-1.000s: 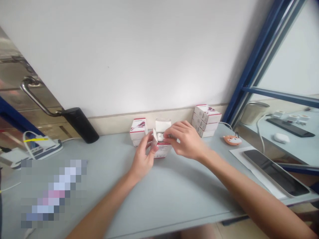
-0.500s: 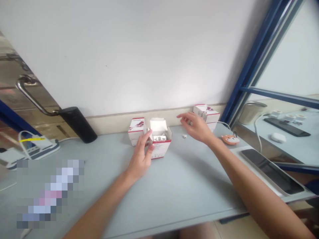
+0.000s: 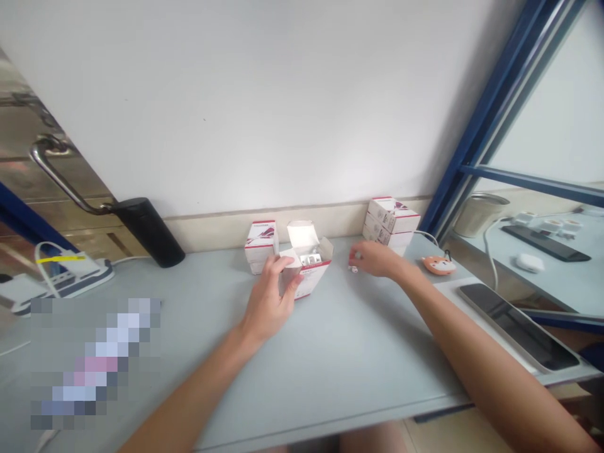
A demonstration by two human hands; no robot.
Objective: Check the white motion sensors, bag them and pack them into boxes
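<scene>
My left hand (image 3: 272,294) grips the left side of a small open white-and-red box (image 3: 307,262) standing on the grey table (image 3: 330,358). The box flaps stand up and a small part shows inside. My right hand (image 3: 376,258) rests on the table to the right of the box, fingers pinched on a tiny white piece (image 3: 352,268). A closed box of the same kind (image 3: 261,244) stands just behind my left hand.
A stack of closed white-and-red boxes (image 3: 391,223) stands at the back right by the wall. An orange animal-shaped item (image 3: 438,265) and a phone (image 3: 518,326) on paper lie to the right. A black cylinder (image 3: 148,229) leans at the back left.
My right hand left the open box, swung right toward the stacked boxes, then came down onto the tiny white piece on the table. The left hand stayed on the box, which tilted slightly.
</scene>
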